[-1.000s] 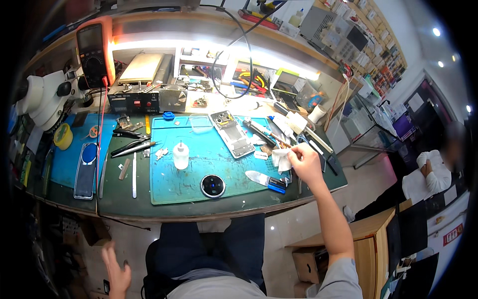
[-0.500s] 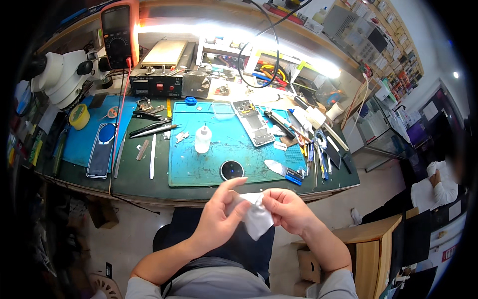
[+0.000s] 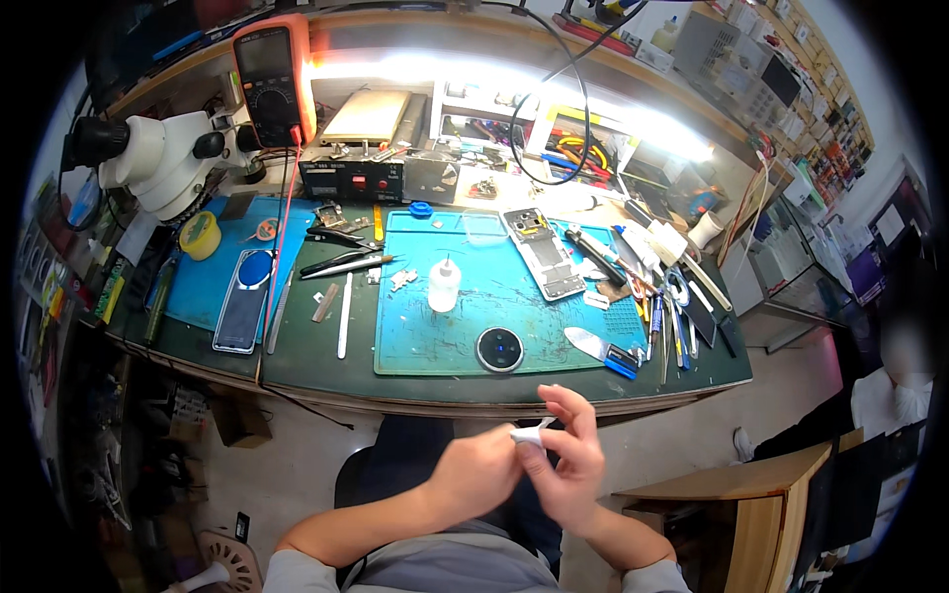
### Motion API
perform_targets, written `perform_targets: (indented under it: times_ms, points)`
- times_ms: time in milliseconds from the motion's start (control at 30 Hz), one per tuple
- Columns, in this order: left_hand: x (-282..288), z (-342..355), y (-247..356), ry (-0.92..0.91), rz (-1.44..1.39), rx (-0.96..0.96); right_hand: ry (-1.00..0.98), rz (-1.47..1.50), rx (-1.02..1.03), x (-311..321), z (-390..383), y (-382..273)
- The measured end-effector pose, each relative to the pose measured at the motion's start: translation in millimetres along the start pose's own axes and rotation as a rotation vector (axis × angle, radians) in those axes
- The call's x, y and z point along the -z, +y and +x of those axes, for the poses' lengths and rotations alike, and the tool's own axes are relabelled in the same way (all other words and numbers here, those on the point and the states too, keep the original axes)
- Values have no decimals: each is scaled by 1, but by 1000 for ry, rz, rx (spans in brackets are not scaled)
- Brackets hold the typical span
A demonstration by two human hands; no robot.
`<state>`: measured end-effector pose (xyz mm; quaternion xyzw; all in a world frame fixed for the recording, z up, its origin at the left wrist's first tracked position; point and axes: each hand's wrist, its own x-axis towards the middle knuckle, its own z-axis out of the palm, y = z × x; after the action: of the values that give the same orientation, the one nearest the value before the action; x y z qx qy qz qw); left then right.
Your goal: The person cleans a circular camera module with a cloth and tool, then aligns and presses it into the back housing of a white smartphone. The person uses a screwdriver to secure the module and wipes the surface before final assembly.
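Observation:
Both hands are together over my lap, below the bench edge. My right hand [image 3: 570, 460] pinches a small folded piece of white cloth or tissue [image 3: 527, 435] with the thumb, middle and upper fingers partly raised. My left hand [image 3: 474, 474] is curled closed against the same white piece, most of its fingers hidden. Above them on the blue mat [image 3: 415, 341] lie a round black device [image 3: 499, 348], a white dropper bottle [image 3: 444, 292], an opened phone body [image 3: 542, 252] and a blue-handled blade [image 3: 608, 353].
Tools crowd the mat's right side [image 3: 672, 296]. A phone [image 3: 237, 316], pliers [image 3: 326, 234] and a yellow tub [image 3: 200, 237] lie left, near a microscope [image 3: 168, 163], orange multimeter [image 3: 272, 84] and black power unit [image 3: 351, 180]. A seated person [image 3: 885, 385] is at right; a wooden cabinet [image 3: 761, 504] stands below.
My right hand brought the white piece from the tool pile to my lap, where my left hand rose to join it. Since then the piece has been bunched smaller between both hands.

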<state>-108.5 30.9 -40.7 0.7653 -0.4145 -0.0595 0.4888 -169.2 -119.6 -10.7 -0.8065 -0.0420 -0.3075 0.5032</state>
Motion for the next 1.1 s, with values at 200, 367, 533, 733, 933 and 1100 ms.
perform_targets:
  times_ms: [200,367,533,733,933,1100]
  points:
    - [37,14,17,-294,64,107,56,-143,-48,4,-3,16]
    - [95,82,-33,648,299,-35,103,91,-287,26,9,26]
    - [105,99,-80,340,432,86,-67,682,-748,31,18,33]
    - [109,79,-29,194,492,-348,-131,1178,-1064,39,26,29]
    - [118,71,-13,122,829,-599,-185,1349,-1129,31,28,27]
    - [117,73,-9,104,860,-634,-203,1402,-1121,30,27,25]
